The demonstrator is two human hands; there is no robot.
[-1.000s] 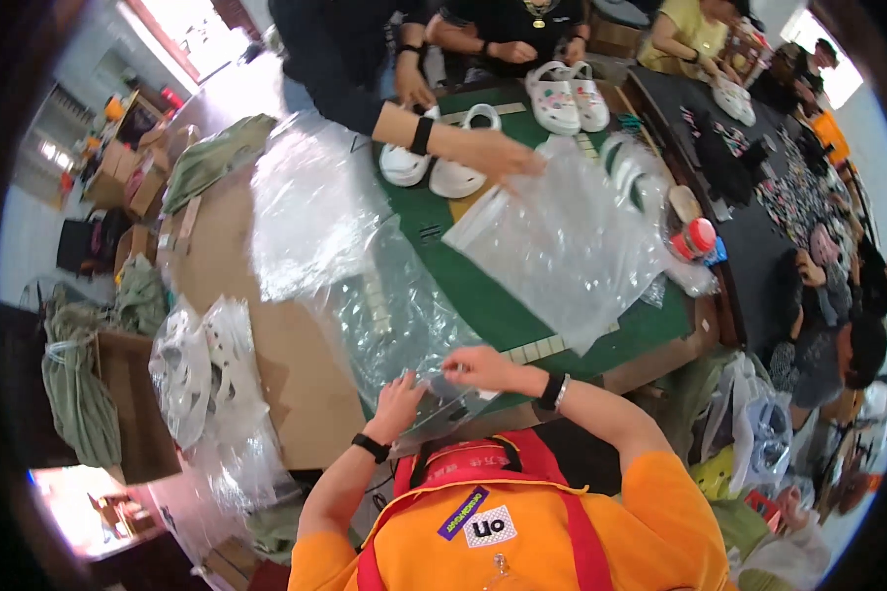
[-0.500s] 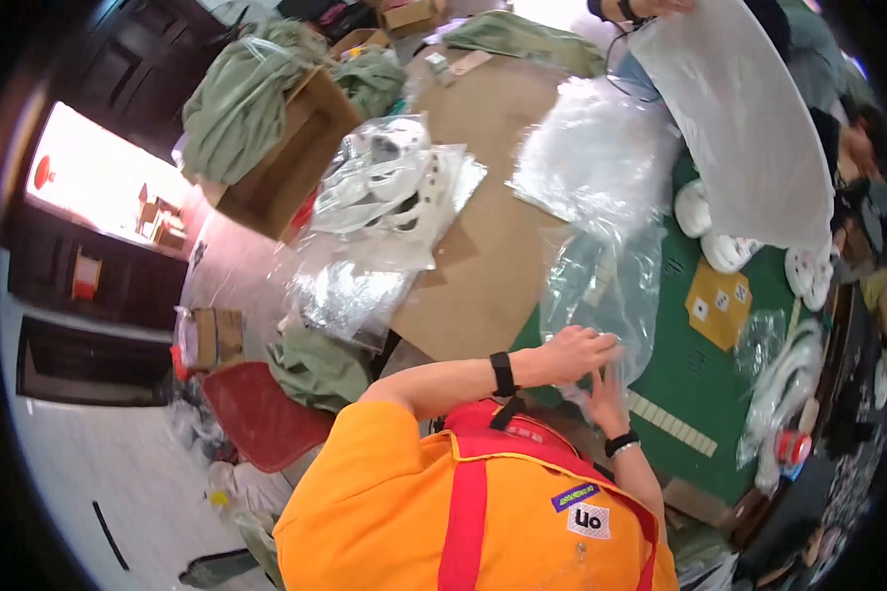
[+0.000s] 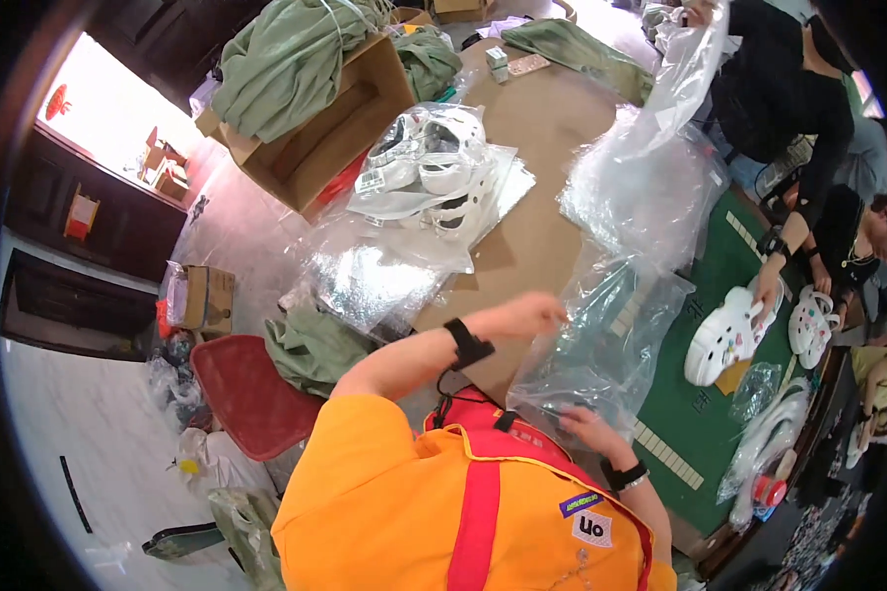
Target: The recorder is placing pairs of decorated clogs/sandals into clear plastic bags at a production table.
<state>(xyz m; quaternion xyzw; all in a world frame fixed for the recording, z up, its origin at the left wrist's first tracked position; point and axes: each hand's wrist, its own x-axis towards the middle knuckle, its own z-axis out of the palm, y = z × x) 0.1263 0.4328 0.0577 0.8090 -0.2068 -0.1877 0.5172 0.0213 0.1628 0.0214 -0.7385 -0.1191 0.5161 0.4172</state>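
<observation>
A clear plastic bag (image 3: 601, 345) lies spread flat in front of me, over the edge of the brown board and the green mat. My right hand (image 3: 596, 433) is at its near edge, fingers closed on the plastic. My left hand (image 3: 527, 315) is raised just left of the bag, apart from it; motion smears its curled fingers, and nothing plainly shows in them. Farther off, a stack of clear bags (image 3: 646, 192) rests on the table. White clogs in clear bags (image 3: 429, 167) sit on more plastic film at the left.
Across the green mat (image 3: 675, 443), a co-worker's hand (image 3: 767, 291) touches a white clog (image 3: 724, 340) with charms. Another white clog (image 3: 811, 325) stands beyond it. An open cardboard box (image 3: 340, 128) with green cloth stands at far left. A red chair (image 3: 246, 394) is at my left.
My left hand has left the bag and moved left and away from me. My right hand has shifted slightly left and nearer. A co-worker's white sheet has lifted, and a hand now reaches a clog.
</observation>
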